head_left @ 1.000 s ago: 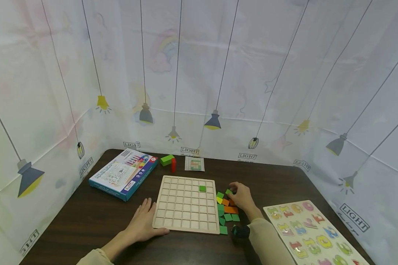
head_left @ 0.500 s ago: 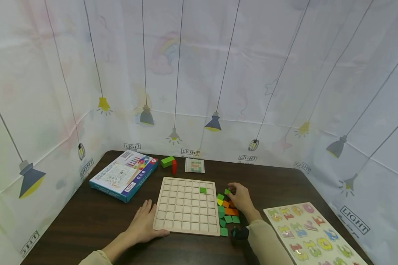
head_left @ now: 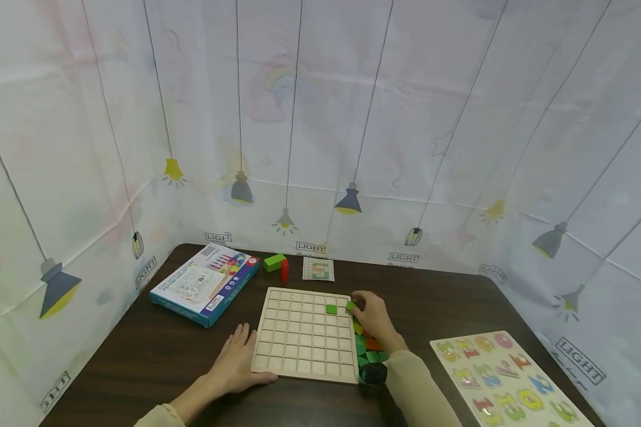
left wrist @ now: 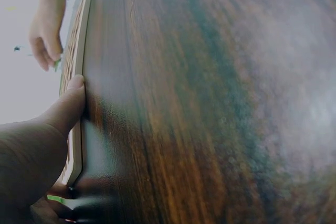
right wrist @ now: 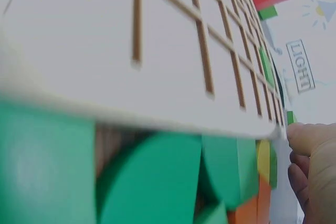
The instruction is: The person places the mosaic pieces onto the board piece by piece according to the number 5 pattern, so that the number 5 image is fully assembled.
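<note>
Pinching a small green tile (head_left: 349,306) between its fingertips, the right hand (head_left: 373,319) holds it over the right edge of the wooden grid board (head_left: 304,335), just right of a green tile (head_left: 331,309) already seated in a cell. Under and behind that hand's wrist lies a loose pile of green, yellow and orange tiles (head_left: 370,350). Lying flat with fingers straight and relaxed, the left hand (head_left: 236,362) rests on the dark table (head_left: 139,356), its thumb touching the board's near left corner.
</note>
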Demonstrator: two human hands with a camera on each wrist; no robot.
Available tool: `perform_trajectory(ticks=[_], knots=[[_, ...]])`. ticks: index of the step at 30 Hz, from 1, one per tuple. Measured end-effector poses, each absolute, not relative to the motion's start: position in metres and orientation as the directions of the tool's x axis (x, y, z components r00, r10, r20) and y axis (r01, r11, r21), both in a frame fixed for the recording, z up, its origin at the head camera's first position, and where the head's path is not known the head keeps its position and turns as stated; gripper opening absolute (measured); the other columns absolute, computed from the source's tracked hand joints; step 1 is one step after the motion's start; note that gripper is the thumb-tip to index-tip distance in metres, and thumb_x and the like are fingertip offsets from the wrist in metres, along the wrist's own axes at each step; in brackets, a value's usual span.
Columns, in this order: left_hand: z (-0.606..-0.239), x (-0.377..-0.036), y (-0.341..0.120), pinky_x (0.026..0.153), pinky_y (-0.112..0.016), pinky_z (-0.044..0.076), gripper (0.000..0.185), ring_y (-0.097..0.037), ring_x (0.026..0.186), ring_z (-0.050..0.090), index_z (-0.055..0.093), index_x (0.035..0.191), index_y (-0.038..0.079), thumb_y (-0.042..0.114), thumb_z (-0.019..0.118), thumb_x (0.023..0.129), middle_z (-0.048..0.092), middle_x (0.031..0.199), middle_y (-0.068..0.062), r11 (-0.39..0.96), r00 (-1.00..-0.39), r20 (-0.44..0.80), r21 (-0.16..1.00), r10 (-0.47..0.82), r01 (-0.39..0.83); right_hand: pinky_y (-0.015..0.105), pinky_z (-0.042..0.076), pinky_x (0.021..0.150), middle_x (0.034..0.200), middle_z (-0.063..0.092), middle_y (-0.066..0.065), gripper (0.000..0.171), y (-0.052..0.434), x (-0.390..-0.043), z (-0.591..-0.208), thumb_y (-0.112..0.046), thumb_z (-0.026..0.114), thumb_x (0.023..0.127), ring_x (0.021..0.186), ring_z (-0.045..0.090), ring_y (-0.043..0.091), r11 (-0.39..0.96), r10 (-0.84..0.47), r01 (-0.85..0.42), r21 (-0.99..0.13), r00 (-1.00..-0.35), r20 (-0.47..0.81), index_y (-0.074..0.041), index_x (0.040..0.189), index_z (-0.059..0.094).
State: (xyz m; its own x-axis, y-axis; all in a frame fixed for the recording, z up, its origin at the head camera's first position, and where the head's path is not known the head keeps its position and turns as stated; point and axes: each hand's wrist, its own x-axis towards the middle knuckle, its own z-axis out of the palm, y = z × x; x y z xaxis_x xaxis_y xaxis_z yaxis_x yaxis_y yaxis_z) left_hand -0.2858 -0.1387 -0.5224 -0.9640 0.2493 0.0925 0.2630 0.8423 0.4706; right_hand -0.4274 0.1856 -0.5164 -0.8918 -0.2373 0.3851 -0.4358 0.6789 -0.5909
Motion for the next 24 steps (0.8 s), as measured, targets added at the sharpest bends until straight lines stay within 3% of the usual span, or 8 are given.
perform_trajectory(ticks=[7,17,24], knots=[[-0.521,-0.290,-0.129,0.104,-0.061,0.021,0.110,-0.049,0.135,0.019,0.037,0.137,-0.013,0.067,0.070,0.069,0.025,0.143,-0.038,0.832,-0.958,0.103,0.477,0.267,0.284,0.035,0.052,0.073,0.098,0.063,0.013,0.032,0.171,-0.429,-0.508,0.005,0.067,0.082,0.090,0.061,0.026,0.673,-0.297,-0.475,-0.567,-0.875,0.382,0.003,0.114,0.062],[-0.522,-0.289,-0.137,0.104,-0.061,0.022,0.111,-0.049,0.134,0.020,0.039,0.135,-0.014,0.069,0.069,0.068,0.027,0.142,-0.038,0.839,-0.963,0.105,0.473,0.248,0.268,0.033,0.052,0.080,0.104,0.062,0.014,0.035,0.134,-0.433,-0.508,0.001,0.066,0.086,0.097,0.059,0.027,0.604,-0.406,-0.547,-0.579,-0.837,0.368,0.004,0.119,0.058],[-0.526,-0.288,-0.140,0.102,-0.063,0.023,0.111,-0.051,0.133,0.021,0.040,0.134,-0.015,0.070,0.067,0.069,0.028,0.141,-0.039,0.830,-0.955,0.123,0.473,0.269,0.294,0.029,0.052,0.081,0.102,0.062,0.012,0.033,0.123,-0.429,-0.511,-0.001,0.069,0.084,0.097,0.058,0.026,0.627,-0.425,-0.552,-0.550,-0.833,0.354,0.001,0.116,0.060]])
